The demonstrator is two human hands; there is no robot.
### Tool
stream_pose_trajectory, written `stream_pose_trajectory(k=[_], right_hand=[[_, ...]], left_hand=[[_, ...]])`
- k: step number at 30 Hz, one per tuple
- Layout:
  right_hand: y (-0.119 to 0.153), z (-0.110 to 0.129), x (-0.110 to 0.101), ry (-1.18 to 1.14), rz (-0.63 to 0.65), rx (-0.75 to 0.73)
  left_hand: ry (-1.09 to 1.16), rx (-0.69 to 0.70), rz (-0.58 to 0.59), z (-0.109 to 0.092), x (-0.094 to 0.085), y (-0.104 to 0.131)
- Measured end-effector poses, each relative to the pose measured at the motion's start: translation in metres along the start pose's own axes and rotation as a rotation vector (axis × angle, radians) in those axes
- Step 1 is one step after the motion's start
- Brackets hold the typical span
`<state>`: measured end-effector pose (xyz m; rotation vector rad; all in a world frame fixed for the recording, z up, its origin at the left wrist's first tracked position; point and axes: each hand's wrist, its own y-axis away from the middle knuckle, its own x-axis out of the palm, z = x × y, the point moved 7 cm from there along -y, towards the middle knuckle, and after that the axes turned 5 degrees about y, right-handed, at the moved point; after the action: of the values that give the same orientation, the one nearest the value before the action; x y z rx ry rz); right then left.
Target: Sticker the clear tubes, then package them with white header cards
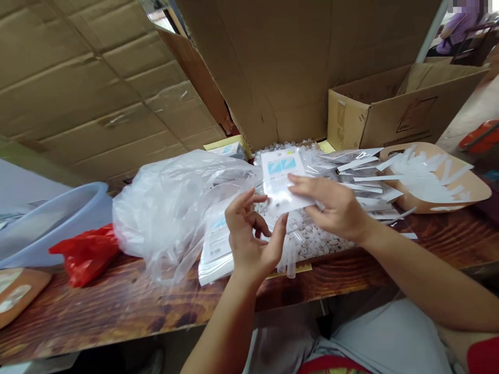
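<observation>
Between thumb and fingers, my right hand (331, 205) grips a white printed card (281, 174) with blue pictures, perhaps inside a clear sleeve. My left hand (255, 234) is just left of the card, its thumb and fingers apart and nothing seen in them. Under both hands lies a heap of small translucent plastic pieces (323, 241). A few clear tubes (290, 257) stick out at the heap's front edge. Beside my left wrist, a stack of similar printed cards (216, 244) rests on the wooden table.
A clear plastic bag (163, 208), a red bag (88, 254) and a blue basin (89, 208) sit at left. To the right are filled packets (362, 176), a tan tray (468, 195) of white strips and a cardboard box (409, 111). A person (458, 31) is far right.
</observation>
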<state>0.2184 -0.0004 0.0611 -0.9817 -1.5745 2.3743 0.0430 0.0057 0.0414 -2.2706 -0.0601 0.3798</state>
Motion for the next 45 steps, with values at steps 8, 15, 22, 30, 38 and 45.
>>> stream_pose_trajectory(k=[8,15,22,30,38,45], right_hand=[[-0.044,-0.159,-0.071,0.146,0.342,0.538],[-0.02,-0.24,-0.079,0.392,0.821,0.594],[-0.064,-0.115,-0.053,0.731,0.41,0.164],[0.015,-0.028,0.096,0.551,0.965,0.124],[0.028,-0.048,0.098,0.49,0.904,0.23],[0.037,-0.022,0.07,0.295,0.624,0.168]], left_hand=[[-0.378,-0.355,0.505,0.033,-0.067,0.005],[-0.645,-0.358,0.53,0.085,-0.121,0.024],[-0.708,-0.355,0.571,0.095,-0.137,0.025],[-0.737,-0.396,0.798,0.102,-0.134,0.014],[-0.842,-0.309,0.957,0.09,-0.119,0.008],[-0.862,-0.311,0.945,0.09,-0.121,0.01]])
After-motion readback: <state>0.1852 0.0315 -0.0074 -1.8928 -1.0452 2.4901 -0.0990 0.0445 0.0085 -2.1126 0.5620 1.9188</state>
